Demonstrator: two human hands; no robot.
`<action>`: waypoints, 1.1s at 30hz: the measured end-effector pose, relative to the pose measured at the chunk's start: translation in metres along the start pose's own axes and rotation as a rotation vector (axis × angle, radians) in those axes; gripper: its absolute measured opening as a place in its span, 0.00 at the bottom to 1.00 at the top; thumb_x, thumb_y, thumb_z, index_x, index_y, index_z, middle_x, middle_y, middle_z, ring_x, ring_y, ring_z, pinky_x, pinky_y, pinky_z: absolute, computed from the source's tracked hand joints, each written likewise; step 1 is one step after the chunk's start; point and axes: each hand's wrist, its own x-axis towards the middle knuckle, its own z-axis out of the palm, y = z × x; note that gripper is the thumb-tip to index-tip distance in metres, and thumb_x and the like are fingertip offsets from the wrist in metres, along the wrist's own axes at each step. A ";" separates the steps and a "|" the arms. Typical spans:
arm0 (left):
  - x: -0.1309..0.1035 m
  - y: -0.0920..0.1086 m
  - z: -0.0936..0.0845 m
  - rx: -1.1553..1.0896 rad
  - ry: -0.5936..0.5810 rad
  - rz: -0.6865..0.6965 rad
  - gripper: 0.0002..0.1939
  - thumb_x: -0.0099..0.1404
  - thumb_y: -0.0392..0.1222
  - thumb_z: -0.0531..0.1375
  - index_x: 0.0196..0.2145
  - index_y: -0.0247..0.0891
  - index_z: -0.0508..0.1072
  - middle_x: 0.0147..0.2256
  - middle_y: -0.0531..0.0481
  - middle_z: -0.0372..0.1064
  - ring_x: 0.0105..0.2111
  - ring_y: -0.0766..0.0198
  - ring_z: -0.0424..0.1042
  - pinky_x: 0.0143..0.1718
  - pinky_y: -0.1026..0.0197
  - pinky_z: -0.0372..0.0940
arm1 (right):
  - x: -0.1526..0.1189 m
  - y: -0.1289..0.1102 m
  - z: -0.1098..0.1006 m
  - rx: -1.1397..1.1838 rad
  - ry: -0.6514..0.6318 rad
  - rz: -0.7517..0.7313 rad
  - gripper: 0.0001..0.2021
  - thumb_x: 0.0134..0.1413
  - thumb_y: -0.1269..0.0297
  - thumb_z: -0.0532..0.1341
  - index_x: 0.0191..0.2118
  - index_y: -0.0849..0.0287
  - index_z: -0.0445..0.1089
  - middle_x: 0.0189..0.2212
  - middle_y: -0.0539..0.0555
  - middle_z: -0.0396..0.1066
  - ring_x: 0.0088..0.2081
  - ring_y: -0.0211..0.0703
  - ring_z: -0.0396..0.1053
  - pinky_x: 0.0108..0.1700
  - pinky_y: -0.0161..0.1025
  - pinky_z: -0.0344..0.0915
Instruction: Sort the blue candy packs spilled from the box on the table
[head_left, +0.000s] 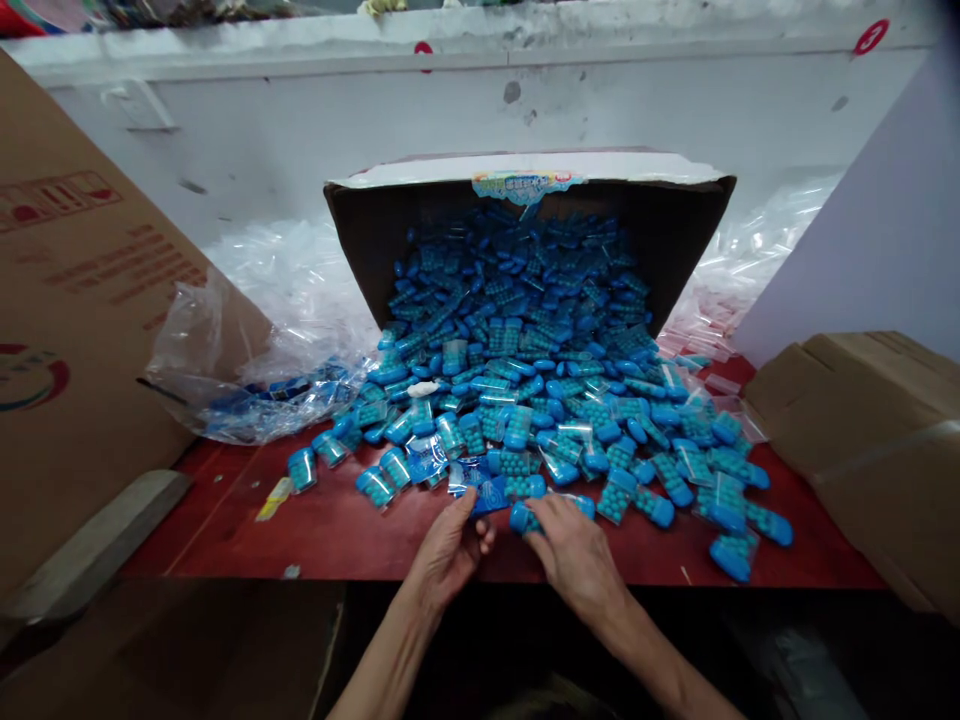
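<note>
My left hand [448, 550] is near the table's front edge, fingers curled, its thumb against the corner of a blue printed sachet [490, 495]. To its right, my right hand [576, 552] has its fingers closed over a small clear case with a blue cap [523, 518], filled with turquoise balls; the fingers hide part of it. Just beyond the hands spreads a heap of similar blue cases [517, 428], spilling from a cardboard box [346, 215] lying on its side. A few more blue sachets [427, 458] lie at the front of the heap.
On the left stand a large printed carton [97, 250] and a clear plastic bag [247, 400] with blue sachets. Clear plastic pieces [289, 260] are piled behind. A brown carton [862, 440] sits at the right end of the red table [337, 550]. A yellow scrap [274, 498] lies left.
</note>
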 end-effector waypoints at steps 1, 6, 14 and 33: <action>-0.001 0.000 -0.002 -0.001 -0.009 0.004 0.14 0.52 0.48 0.60 0.24 0.36 0.61 0.14 0.56 0.59 0.15 0.72 0.60 0.14 0.70 0.53 | -0.002 -0.002 0.004 -0.131 -0.036 -0.021 0.14 0.49 0.70 0.55 0.44 0.53 0.63 0.37 0.55 0.66 0.40 0.48 0.63 0.38 0.42 0.61; -0.010 0.002 -0.007 -0.024 -0.081 0.006 0.13 0.54 0.48 0.58 0.24 0.36 0.61 0.14 0.57 0.58 0.15 0.72 0.58 0.14 0.70 0.52 | 0.005 -0.012 0.020 -0.450 -0.124 0.010 0.20 0.50 0.75 0.52 0.50 0.54 0.58 0.37 0.57 0.66 0.36 0.47 0.66 0.29 0.38 0.61; -0.012 -0.002 -0.007 -0.042 -0.110 -0.013 0.15 0.54 0.50 0.57 0.23 0.37 0.60 0.13 0.56 0.58 0.14 0.72 0.59 0.14 0.70 0.51 | 0.020 0.005 -0.003 -0.094 -0.091 0.006 0.17 0.50 0.66 0.54 0.48 0.54 0.60 0.37 0.56 0.65 0.32 0.44 0.67 0.31 0.39 0.62; -0.002 -0.012 -0.003 0.120 -0.098 0.017 0.16 0.52 0.51 0.58 0.25 0.34 0.65 0.11 0.56 0.59 0.13 0.69 0.61 0.13 0.69 0.53 | 0.013 0.004 -0.024 1.428 -0.018 0.226 0.19 0.48 0.65 0.59 0.46 0.54 0.53 0.28 0.47 0.64 0.24 0.37 0.68 0.24 0.37 0.69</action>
